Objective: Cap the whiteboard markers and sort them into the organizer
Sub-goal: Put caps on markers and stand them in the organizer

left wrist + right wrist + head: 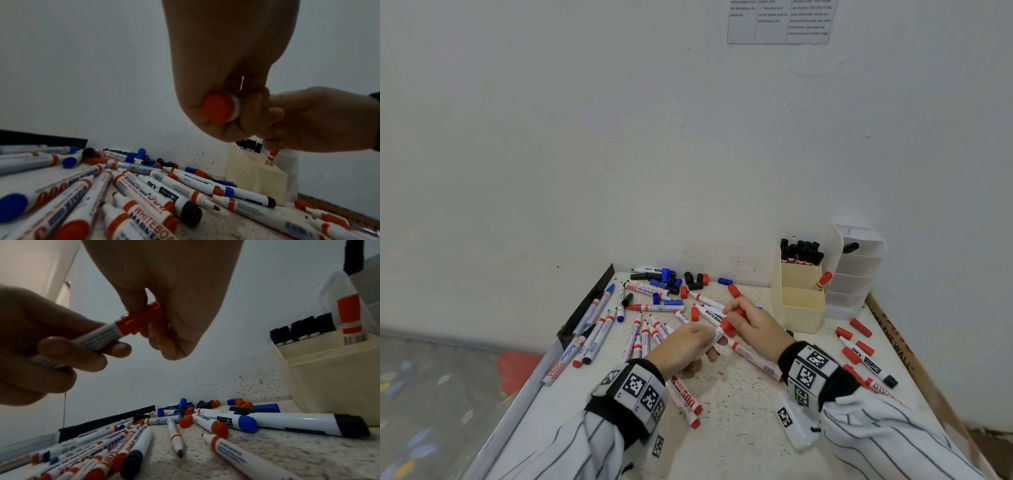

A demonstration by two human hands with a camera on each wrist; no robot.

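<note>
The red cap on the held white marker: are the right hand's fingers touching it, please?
Touching: the right wrist view shows the right hand's fingers pinching the red cap.

The white-barrelled red marker (98,337) disappears inside the left hand (41,344) behind the grip. Its tip is hidden under the red plastic cap (139,321), ahead of the right hand's (170,293) pinching fingers.

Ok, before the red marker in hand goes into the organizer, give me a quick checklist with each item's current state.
1. Left hand grips the red marker barrel: ok.
2. Right hand pinches the red cap: ok.
3. Cap over the tip: ok; fully seated: cannot tell.
4. Organizer upright: ok.
5. Middle compartment, with one red marker, has room: ok.
6. Black markers in their own back compartment: ok.
</note>
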